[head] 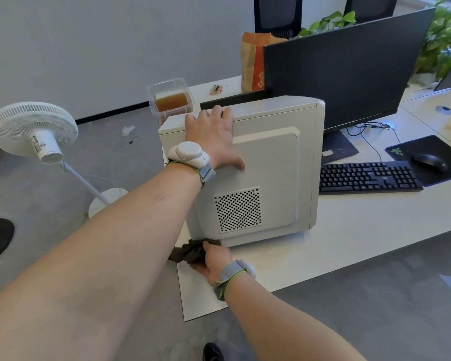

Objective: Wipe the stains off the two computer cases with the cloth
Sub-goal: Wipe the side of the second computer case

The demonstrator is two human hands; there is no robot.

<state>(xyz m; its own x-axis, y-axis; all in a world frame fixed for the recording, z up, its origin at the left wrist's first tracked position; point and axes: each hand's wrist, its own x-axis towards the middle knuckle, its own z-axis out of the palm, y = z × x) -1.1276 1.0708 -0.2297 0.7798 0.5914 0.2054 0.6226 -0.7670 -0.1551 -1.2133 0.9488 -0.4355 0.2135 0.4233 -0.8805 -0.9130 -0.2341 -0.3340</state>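
Note:
A white computer case point(271, 162) stands upright at the left end of the white desk point(349, 243), its side panel with a perforated vent facing me. My left hand point(214, 136) rests on the case's upper left corner, fingers over the top edge and thumb spread on the side panel. My right hand point(211, 259) grips a bunched dark cloth point(190, 252) at the case's lower left corner, on the desk surface. Only one case is in view.
A black monitor point(344, 71) stands behind the case, with a black keyboard point(367, 177) and a mouse point(430, 161) on a mousepad to the right. A clear plastic box point(171, 99) and a paper bag point(253, 63) sit behind. A white standing fan point(34, 131) is on the floor at left.

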